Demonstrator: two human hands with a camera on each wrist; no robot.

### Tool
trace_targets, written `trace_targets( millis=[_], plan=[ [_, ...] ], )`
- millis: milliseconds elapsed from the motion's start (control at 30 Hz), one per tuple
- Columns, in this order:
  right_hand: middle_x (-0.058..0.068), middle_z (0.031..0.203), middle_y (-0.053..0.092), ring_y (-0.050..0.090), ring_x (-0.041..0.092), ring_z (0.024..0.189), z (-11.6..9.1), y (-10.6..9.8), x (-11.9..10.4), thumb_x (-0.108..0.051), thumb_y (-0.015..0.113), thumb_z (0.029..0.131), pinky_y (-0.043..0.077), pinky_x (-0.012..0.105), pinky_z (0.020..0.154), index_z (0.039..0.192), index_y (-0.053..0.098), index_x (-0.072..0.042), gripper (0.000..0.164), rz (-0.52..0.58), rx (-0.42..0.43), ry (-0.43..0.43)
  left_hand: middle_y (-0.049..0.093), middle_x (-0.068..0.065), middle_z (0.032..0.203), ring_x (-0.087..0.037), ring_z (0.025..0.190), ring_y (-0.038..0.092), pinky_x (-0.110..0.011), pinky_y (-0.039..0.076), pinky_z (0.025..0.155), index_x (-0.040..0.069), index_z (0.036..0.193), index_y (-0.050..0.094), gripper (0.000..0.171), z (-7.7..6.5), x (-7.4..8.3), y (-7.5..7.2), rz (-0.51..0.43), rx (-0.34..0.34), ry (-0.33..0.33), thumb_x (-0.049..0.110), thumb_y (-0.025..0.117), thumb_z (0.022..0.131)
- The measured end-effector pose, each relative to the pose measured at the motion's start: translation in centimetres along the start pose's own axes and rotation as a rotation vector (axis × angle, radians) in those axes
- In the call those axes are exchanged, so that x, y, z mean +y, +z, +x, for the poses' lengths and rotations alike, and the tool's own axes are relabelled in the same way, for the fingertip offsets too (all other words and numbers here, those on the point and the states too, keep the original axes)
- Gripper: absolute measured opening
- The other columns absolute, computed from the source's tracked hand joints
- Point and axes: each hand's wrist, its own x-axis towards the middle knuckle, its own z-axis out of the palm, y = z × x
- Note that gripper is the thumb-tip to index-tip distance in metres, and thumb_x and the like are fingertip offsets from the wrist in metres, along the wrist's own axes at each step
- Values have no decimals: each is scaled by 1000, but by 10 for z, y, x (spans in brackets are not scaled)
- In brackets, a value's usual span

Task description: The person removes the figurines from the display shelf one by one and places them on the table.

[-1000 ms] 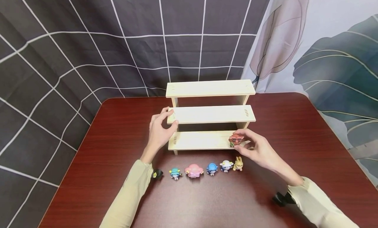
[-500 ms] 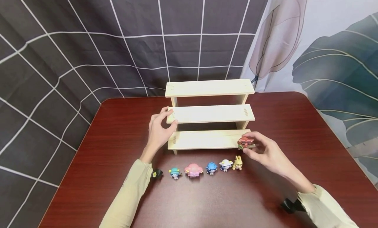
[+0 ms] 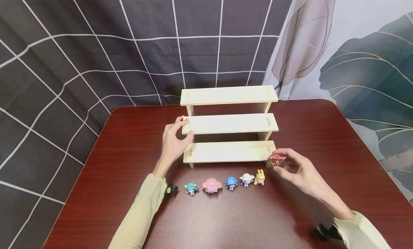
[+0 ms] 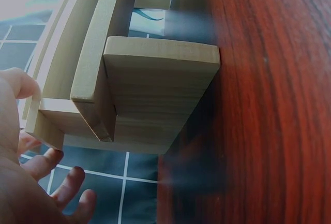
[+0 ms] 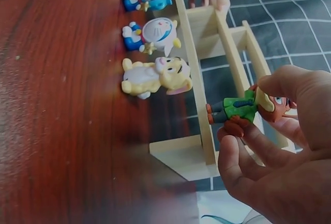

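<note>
My right hand (image 3: 298, 172) pinches a fox figurine (image 3: 275, 159) between thumb and fingers, by the right end of the lowest step. In the right wrist view the fox figurine (image 5: 240, 109) shows a green shirt, dark tie and orange tail. My left hand (image 3: 174, 141) holds the left end of the middle step of a pale wooden three-step display shelf (image 3: 229, 123). The left wrist view shows its fingers (image 4: 44, 164) around that board's end. In front of the shelf stand a yellow rabbit figurine (image 3: 259, 177) and a white-hatted figurine (image 3: 246, 179).
The row continues leftward with a blue-hatted figurine (image 3: 231, 183), a larger pink figurine (image 3: 211, 185) and a teal-hatted figurine (image 3: 191, 188). All stand on a reddish-brown table (image 3: 135, 134). A dark checked curtain (image 3: 155, 55) hangs behind.
My right hand has carried the fox figurine rightward and slightly down, from over the lowest step to its right end. The left hand stays on the middle step.
</note>
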Motion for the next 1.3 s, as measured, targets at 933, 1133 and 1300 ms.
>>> trace_targets(
  millis=[933, 1133, 1300],
  plan=[
    [5, 101, 68, 67, 10, 83, -30, 5, 22, 20, 72, 77, 52, 20, 68, 121, 60, 4, 48, 79, -33, 61, 59, 0, 139, -27, 108, 51, -48, 40, 88, 10, 124, 72, 42, 0, 0, 0, 3, -5, -11, 22, 74, 84],
    [5, 103, 68, 68, 8, 89, -32, 8, 27, 21, 70, 78, 54, 21, 71, 120, 58, 7, 47, 135, -45, 68, 60, -2, 139, -28, 108, 51, -48, 40, 87, 9, 123, 72, 42, 0, -1, 0, 1, -3, -5, 22, 75, 84],
    [4, 104, 68, 69, 11, 90, -33, 9, 30, 21, 70, 78, 54, 22, 71, 120, 57, 7, 46, 155, -56, 81, 60, -5, 138, -28, 106, 51, -48, 40, 86, 9, 123, 72, 41, 0, -1, 1, -1, 4, 3, 21, 75, 84]
  ],
)
